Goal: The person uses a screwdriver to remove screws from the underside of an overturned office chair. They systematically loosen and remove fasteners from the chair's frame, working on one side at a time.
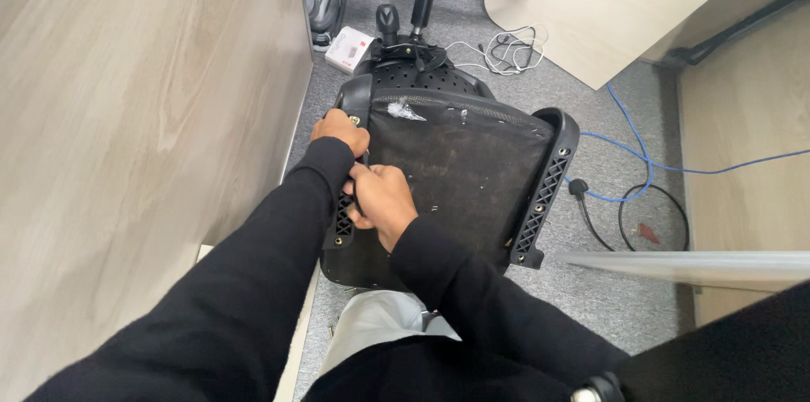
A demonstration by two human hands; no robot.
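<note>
Upturned black chair seat (456,174) on grey carpet (607,292) beside wooden panel (126,140), left hand (340,130) gripping the seat's left bracket (344,225), right hand (381,199) clenched around a thin tool (364,159) there, blue cable (641,153), black power cord (591,216), white box (350,48) beyond.

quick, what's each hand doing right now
Left hand: closed on the seat's left bracket.
Right hand: closed on a thin tool.

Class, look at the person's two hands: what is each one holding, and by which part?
Both grip the upturned black chair seat along its left bracket: left hand at the far corner, right hand lower down. A tool between the fingers cannot be told.
</note>
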